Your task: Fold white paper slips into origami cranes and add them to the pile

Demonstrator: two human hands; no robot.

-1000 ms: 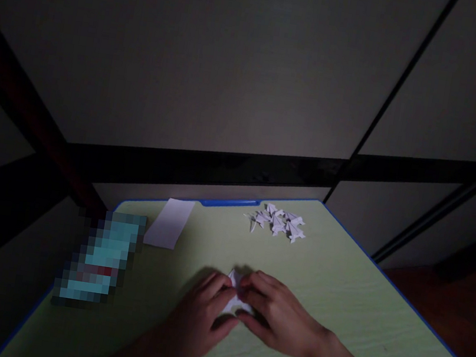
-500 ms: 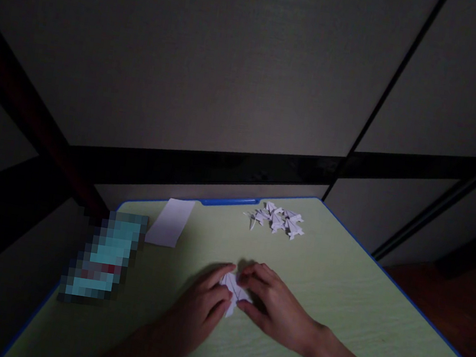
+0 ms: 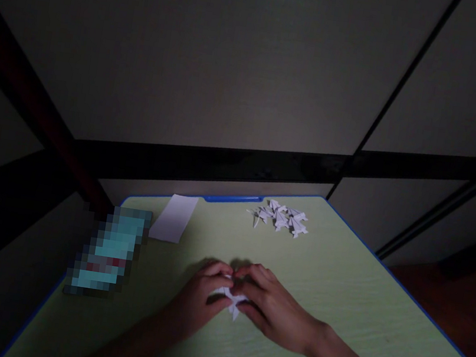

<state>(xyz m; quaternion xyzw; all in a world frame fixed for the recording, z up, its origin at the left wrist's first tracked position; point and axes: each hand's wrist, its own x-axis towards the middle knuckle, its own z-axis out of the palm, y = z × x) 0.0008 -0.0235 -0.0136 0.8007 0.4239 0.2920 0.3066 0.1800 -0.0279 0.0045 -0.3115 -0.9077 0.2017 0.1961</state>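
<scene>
A small piece of folded white paper [image 3: 235, 304] lies on the tabletop between my two hands, its lower point sticking out toward me. My left hand [image 3: 204, 299] grips its left side, fingers curled along the far edge and thumb at the near side. From the right, my right hand [image 3: 270, 305] pinches the same paper, with its fingers bent over the top and the thumb against the near right edge. The fingertips of both hands almost meet and hide much of the upper part.
Several folded white paper figures [image 3: 288, 219] sit in a cluster at the table's far side. A white paper sheet [image 3: 173, 218] lies at the far left, beside a pixelated device [image 3: 113, 252]. The pale green table [image 3: 338, 289] has a blue edge; cabinet panels [image 3: 218, 68] rise behind it.
My fingers have closed in over the folded paper, covering more of its top, and its lower point has shifted slightly right. The whole view has shifted a little.
</scene>
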